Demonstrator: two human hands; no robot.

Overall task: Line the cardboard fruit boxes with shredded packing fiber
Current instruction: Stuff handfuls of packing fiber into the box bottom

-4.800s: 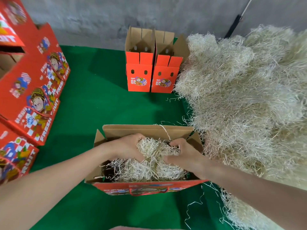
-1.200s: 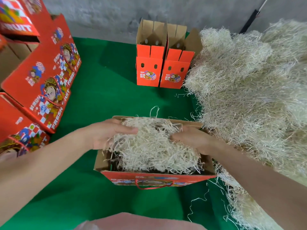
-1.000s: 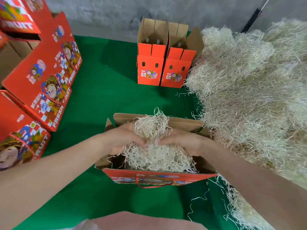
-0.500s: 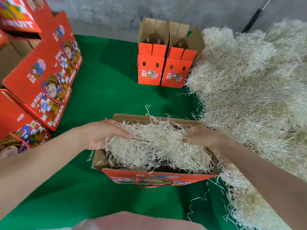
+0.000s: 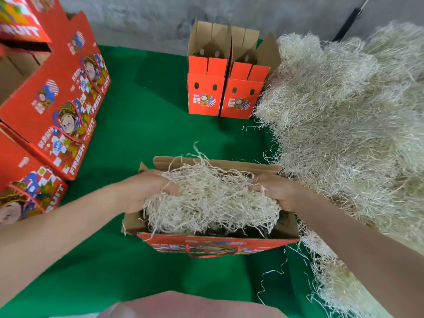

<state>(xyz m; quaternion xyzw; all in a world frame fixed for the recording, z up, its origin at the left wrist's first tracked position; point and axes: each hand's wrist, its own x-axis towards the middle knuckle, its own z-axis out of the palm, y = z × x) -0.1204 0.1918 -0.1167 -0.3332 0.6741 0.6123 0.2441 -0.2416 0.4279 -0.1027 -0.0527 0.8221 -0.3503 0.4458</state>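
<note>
At 9 to 10 o'clock, stacked red boxes (image 5: 57, 106) are seen lying on the green cloth (image 5: 149, 115). Whether they have been lined cannot be told, since only their printed faces are shown and the stack is cut off by the left edge.

Just below the centre, an open box (image 5: 215, 243) is being lined. A wad of fiber (image 5: 211, 198) is held partly inside it, with the lower fringe below the rim and the top above. The wad's left end is gripped by the left hand (image 5: 146, 191), its fingers curled into the strands. The right end is gripped by the right hand (image 5: 277, 191), its fingers likewise bent into the strands. The wad is judged not yet spread and pressed down, so this box is counted as partly done.

At 12 o'clock, two upright boxes (image 5: 206, 95) stand side by side with their flaps raised. No fiber is seen above their rims, so they are taken as left to do. From 1 to 4 o'clock a large fiber pile (image 5: 344, 134) is banked, and supply is judged ample.

The floor of the open box is covered by the wad, and the fingertips of both hands are buried in strands. The bottoms of the upright boxes are not shown, and the pile is cut off at the right edge.
</note>
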